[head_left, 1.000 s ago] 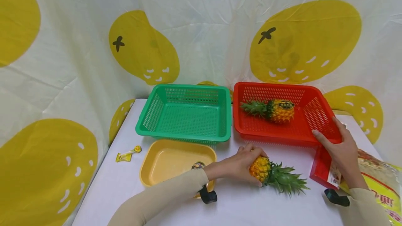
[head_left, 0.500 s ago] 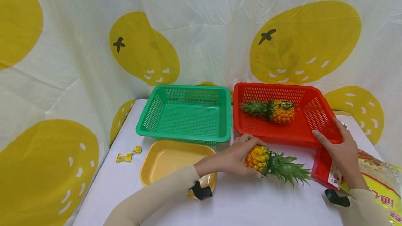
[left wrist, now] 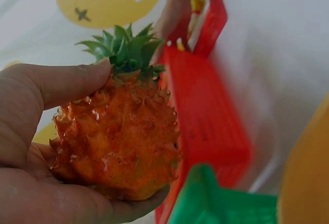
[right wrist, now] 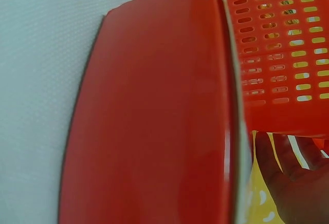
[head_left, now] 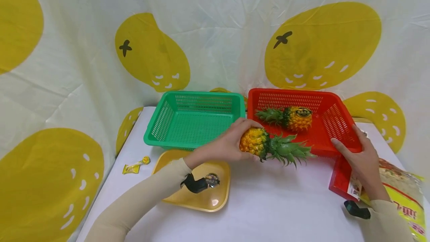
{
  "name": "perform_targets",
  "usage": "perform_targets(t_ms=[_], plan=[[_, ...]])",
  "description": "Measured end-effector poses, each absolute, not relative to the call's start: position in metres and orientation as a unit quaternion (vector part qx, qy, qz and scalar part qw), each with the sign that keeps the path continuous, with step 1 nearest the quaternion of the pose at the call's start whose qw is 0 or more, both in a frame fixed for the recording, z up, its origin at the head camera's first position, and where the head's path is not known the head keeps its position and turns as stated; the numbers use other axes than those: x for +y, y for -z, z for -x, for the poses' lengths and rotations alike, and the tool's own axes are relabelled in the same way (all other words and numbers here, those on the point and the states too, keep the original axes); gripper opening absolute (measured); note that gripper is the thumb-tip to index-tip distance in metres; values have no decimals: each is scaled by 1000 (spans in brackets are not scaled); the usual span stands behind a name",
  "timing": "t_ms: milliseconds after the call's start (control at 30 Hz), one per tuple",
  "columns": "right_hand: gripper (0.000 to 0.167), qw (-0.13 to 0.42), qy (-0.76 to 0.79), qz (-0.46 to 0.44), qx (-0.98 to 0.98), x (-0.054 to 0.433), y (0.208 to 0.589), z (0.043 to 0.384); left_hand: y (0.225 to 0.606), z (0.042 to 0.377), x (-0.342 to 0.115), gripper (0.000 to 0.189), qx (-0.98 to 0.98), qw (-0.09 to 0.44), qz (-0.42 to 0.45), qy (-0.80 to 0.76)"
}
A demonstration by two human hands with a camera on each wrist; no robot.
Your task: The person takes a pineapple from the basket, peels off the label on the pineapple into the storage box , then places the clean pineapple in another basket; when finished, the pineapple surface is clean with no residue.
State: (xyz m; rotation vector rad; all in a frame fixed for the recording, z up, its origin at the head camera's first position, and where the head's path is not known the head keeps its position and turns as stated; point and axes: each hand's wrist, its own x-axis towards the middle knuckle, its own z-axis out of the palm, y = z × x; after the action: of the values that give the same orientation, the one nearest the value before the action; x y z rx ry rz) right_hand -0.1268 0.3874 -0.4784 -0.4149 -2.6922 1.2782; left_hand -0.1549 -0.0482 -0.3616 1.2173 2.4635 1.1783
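My left hand (head_left: 231, 143) grips the orange body of a small pineapple (head_left: 254, 143), holding it in the air before the gap between the two baskets. Its green crown points right, over the front rim of the red basket (head_left: 330, 122). In the left wrist view, thumb and fingers wrap the pineapple (left wrist: 118, 136) from both sides. My right hand (head_left: 362, 163) holds the red basket by its front right corner, thumb on the front rim and fingers on the right side. Another pineapple (head_left: 300, 118), with a black label, lies inside that basket.
A green basket (head_left: 152, 139) stands left of the red one. The yellow tray (head_left: 223, 197) before it holds a small round wrapped item (head_left: 212, 179). Left lies a lollipop (head_left: 145, 160) by a yellow packet (head_left: 131, 169). A red box (head_left: 340, 178) and food bag (head_left: 403, 193) lie right.
My left hand has lifted the pineapple off the table and carried it left and away from me, toward the baskets. The right hand stays on the red basket's corner.
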Motion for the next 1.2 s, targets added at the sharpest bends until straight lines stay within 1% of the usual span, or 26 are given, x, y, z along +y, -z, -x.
perform_targets(t_ms=[133,500,733,867,1067,1200], plan=[[95,65,-420,139,-894,388,478,127,354,166,-59,79,819,74,-394,-411],[98,71,-429,137,-890,391,483,129,349,199,-86,75,842,60,-342,-413],[98,69,-415,137,-897,391,481,129,345,219,-104,75,853,56,-335,-395],[98,67,-420,140,-894,390,480,127,347,231,-114,76,841,83,-331,-419],[97,70,-432,136,-889,390,482,128,350,249,-133,79,822,128,-301,-466],[96,71,-433,134,-889,390,482,129,350,260,-148,77,828,134,-282,-466]])
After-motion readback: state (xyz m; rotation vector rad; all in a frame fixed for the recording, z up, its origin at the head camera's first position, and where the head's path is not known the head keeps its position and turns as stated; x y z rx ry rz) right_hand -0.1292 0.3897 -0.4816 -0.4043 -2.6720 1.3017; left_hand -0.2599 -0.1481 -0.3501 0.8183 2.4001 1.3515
